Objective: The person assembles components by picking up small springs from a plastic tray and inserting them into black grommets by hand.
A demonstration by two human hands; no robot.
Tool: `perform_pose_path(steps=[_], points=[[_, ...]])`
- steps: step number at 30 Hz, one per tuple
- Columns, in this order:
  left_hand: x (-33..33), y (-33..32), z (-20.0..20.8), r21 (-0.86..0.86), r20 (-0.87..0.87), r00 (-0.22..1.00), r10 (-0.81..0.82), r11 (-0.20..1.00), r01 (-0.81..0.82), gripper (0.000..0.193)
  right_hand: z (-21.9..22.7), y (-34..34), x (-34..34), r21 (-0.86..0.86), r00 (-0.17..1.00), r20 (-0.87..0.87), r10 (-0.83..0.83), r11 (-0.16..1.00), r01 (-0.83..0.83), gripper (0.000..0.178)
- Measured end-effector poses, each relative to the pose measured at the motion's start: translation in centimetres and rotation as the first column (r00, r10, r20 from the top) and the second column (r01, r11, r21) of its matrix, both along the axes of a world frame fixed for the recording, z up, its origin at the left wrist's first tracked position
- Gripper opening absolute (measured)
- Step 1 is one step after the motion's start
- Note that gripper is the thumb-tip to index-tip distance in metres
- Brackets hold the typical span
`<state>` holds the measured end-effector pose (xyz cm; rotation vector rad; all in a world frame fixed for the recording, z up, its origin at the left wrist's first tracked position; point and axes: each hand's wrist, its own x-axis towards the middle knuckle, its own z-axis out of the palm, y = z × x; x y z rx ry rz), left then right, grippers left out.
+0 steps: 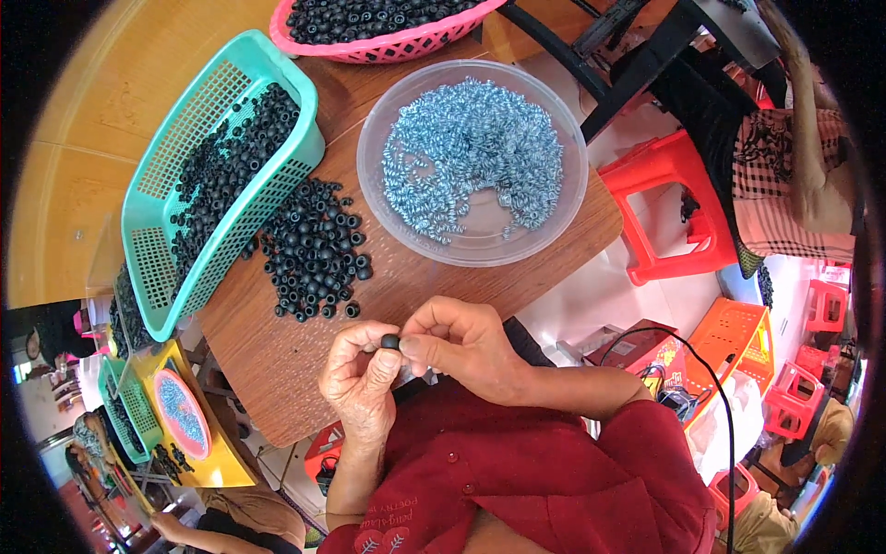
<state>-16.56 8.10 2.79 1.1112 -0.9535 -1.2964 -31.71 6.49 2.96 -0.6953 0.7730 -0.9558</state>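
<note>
Close to the table's near edge, my left hand (pixel 362 379) pinches a small round black cap (pixel 390 342) between thumb and finger. From the other side, my right hand (pixel 469 346) meets it, its thumb tip at the cap's edge; its fingers are curled closed, and whatever they hold is hidden. A pile of black caps (pixel 312 249) with holes lies loose on the wooden table (pixel 245 360). Beyond my hands stands a round clear plastic tub (pixel 369 189) of small silvery-blue coil springs (pixel 494 129).
A tilted turquoise basket (pixel 138 240) with black caps stands left of the pile. Farther back is a pink basket (pixel 388 46) of similar caps. A red stool (pixel 669 203) is beside the table's right edge; a black cable (pixel 715 379) hangs at right. Other people sit nearby.
</note>
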Motion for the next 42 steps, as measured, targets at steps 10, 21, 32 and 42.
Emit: perform_pose_path(steps=[10,21,32,42], points=[[1.6,1.1,-2.0,0.064,0.069,0.996,-0.05,0.997,0.046,0.023,1.2,-6.6,-7.3,-0.734,0.424,-0.678,-0.6,0.575,-0.361,0.006],[2.1,0.8,-3.9,0.018,0.217,0.971,-0.096,0.995,0.095,0.02,-1.0,-9.9,-5.7,-0.487,0.225,-0.846,-0.483,0.53,-0.694,0.004],[1.8,0.4,-3.7,-0.034,0.247,0.964,-0.097,0.993,0.109,0.021,-0.9,-10.9,-4.6,-0.552,0.325,-0.818,-0.476,0.489,-0.675,0.01],[1.9,0.5,-3.9,-0.044,0.253,0.963,-0.098,0.993,0.112,0.02,-0.7,-11.6,-4.0,-0.51,0.295,-0.785,-0.545,0.298,-0.807,0.009]])
